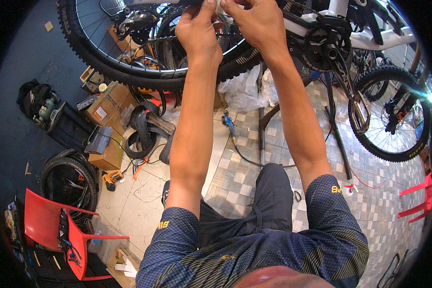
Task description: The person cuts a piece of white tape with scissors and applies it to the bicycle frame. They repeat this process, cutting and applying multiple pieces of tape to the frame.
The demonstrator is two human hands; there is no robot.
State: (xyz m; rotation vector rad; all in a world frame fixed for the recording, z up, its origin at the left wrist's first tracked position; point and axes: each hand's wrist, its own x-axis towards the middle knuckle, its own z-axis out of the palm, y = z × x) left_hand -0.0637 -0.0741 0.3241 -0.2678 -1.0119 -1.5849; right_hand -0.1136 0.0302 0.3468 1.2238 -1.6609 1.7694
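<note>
Both arms reach up to the top edge, over a bicycle with a white frame. My left hand is closed, thumb against fingers, above the rear wheel's tyre. Close beside it, my right hand is closed in a similar pinch. A small pale bit shows between the fingertips, too cut off by the frame edge to name. Below the hands runs the chain. The rear derailleur lies left of the hands, and the crank with its pedal lies right.
An air gun and its hose lie on the tiled floor below the bicycle. Cardboard boxes, loose tyres and a yellow cordless drill are at left. A red chair stands lower left; another bicycle wheel is at right.
</note>
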